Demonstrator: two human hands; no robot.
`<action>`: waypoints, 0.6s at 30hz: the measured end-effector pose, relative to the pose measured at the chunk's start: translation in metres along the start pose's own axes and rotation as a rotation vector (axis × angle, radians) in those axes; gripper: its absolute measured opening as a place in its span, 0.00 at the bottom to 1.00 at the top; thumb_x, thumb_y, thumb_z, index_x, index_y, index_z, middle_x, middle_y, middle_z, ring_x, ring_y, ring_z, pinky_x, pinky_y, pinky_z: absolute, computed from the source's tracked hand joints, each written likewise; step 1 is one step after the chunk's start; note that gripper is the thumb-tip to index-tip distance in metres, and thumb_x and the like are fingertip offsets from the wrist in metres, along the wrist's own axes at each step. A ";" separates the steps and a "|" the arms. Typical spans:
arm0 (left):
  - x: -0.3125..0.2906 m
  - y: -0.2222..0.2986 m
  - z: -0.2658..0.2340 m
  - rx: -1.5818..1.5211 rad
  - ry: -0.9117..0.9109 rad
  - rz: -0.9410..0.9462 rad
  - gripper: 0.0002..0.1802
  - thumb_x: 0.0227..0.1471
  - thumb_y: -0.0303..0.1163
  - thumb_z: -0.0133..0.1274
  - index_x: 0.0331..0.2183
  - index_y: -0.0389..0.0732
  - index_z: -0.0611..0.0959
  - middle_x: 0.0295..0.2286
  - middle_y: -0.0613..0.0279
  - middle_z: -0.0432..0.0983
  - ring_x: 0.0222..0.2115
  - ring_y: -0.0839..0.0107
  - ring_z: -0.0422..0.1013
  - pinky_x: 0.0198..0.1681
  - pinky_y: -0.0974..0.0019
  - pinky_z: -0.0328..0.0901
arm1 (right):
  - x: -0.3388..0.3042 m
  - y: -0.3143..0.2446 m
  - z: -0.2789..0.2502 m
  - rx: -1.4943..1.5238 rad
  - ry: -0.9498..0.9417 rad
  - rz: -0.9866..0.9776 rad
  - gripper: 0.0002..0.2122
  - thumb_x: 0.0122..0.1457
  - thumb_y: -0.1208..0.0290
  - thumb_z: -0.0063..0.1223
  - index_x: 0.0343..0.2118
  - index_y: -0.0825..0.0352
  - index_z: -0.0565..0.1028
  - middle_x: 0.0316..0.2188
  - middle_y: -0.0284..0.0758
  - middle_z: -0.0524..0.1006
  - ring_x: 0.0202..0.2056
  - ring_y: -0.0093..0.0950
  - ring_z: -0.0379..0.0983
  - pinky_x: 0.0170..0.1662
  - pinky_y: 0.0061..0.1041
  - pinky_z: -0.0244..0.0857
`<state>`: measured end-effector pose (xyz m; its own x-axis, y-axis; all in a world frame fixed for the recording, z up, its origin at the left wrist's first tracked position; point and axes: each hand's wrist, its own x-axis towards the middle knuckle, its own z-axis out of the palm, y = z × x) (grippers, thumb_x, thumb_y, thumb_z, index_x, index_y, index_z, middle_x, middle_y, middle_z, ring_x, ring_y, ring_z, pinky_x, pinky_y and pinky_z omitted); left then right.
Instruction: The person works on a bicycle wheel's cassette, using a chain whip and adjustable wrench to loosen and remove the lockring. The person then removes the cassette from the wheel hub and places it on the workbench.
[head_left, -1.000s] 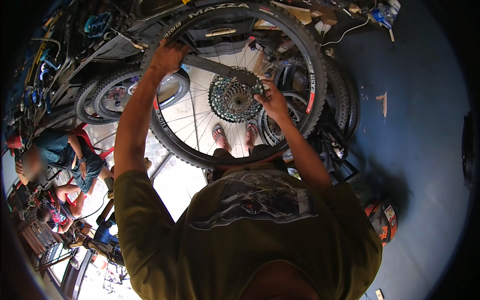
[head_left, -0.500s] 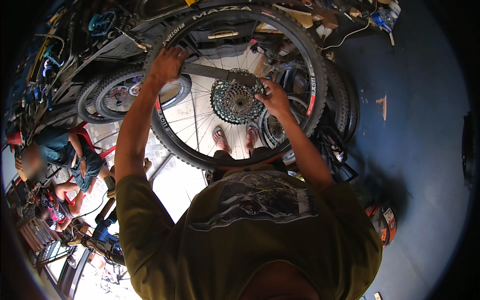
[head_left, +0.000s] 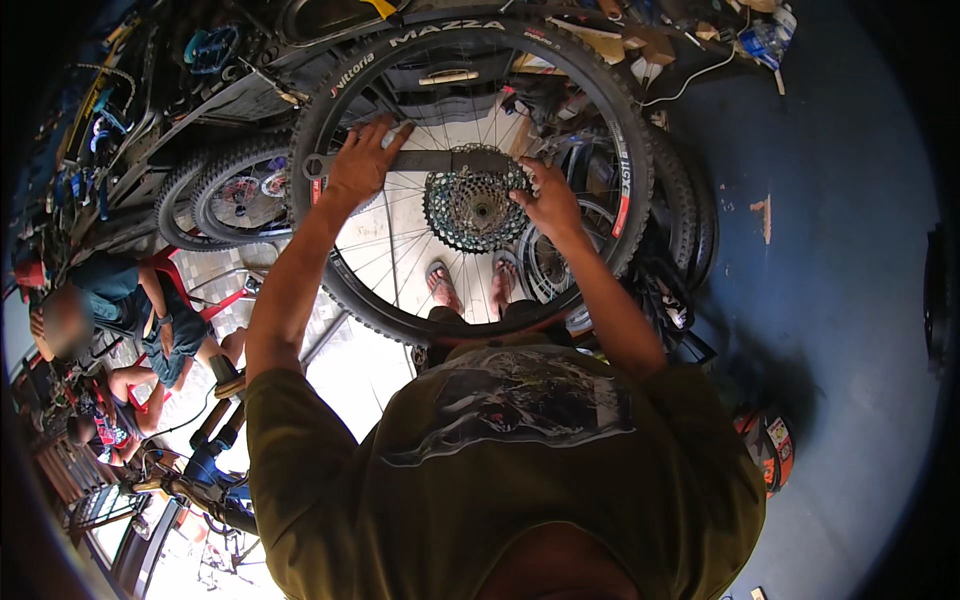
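The wheel (head_left: 445, 33) is at upper middle, with a grey bar (head_left: 430, 161) running from its left side to the cassette (head_left: 480, 208) at its centre; the left hand (head_left: 362, 165) lies over the bar, fingers spread, and the right hand (head_left: 552, 205) curls at the cassette's right edge, though whether it pinches anything I cannot tell

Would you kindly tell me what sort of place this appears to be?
Most likely a bicycle workshop: a long flat tool is at the sprocket cassette of a knobbly-tyred wheel, more wheels stand to the left, and part of a bicycle shows at lower left.
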<state>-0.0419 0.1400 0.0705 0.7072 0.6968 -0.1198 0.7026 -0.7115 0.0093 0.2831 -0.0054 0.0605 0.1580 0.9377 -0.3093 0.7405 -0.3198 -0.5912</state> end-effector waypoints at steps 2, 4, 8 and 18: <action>0.000 0.015 0.002 0.023 -0.010 0.019 0.41 0.57 0.24 0.49 0.69 0.55 0.61 0.66 0.52 0.58 0.66 0.56 0.57 0.68 0.48 0.54 | -0.006 -0.007 -0.002 -0.043 0.012 -0.016 0.30 0.58 0.60 0.68 0.63 0.53 0.70 0.48 0.47 0.73 0.49 0.48 0.76 0.50 0.44 0.70; -0.001 0.026 0.003 0.071 0.028 0.044 0.40 0.57 0.24 0.49 0.69 0.54 0.62 0.65 0.52 0.58 0.66 0.56 0.57 0.67 0.48 0.55 | -0.008 -0.010 -0.002 -0.070 0.041 -0.044 0.30 0.58 0.60 0.67 0.64 0.53 0.69 0.49 0.47 0.73 0.49 0.48 0.76 0.50 0.44 0.71; -0.003 0.031 0.010 -0.005 0.005 -0.007 0.35 0.59 0.26 0.48 0.67 0.54 0.66 0.64 0.53 0.61 0.63 0.56 0.62 0.66 0.47 0.57 | -0.014 -0.009 0.000 -0.069 0.061 -0.043 0.29 0.59 0.61 0.66 0.64 0.53 0.69 0.48 0.46 0.72 0.50 0.47 0.75 0.50 0.44 0.71; -0.004 0.017 -0.004 -0.179 -0.018 0.103 0.36 0.60 0.38 0.57 0.67 0.65 0.66 0.43 0.56 0.75 0.48 0.58 0.72 0.53 0.52 0.66 | -0.021 -0.002 0.020 -0.072 0.238 -0.233 0.28 0.58 0.68 0.64 0.62 0.63 0.70 0.52 0.46 0.71 0.53 0.46 0.70 0.54 0.41 0.69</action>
<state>-0.0327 0.1252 0.0754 0.7756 0.6183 -0.1270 0.6306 -0.7504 0.1981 0.2652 -0.0266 0.0535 0.1214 0.9925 0.0154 0.8177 -0.0912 -0.5684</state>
